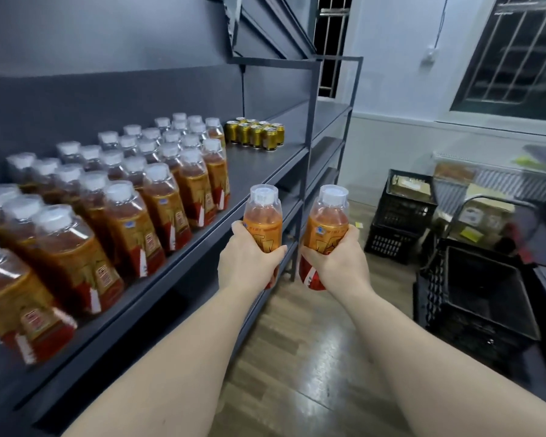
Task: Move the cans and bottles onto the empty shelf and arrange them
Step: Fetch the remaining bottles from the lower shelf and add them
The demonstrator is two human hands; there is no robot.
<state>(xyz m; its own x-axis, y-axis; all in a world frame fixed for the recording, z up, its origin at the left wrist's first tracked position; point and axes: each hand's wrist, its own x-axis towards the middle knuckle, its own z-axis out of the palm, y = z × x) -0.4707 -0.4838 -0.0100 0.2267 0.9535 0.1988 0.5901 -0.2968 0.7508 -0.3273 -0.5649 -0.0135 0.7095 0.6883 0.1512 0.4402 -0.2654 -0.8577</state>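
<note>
Left hand (246, 263) grips a tea bottle (263, 216), right hand (336, 263) a second bottle (328, 220), over wood-plank floor (312, 342); grey shelf (252, 167) just left, black crates (401, 216) to the right.

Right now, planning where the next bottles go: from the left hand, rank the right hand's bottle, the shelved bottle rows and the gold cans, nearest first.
1. Bottle in the right hand, right of the left hand.
2. Shelved bottle rows, to the left on the shelf.
3. Gold cans, farthest along the shelf, past the rows.
</note>
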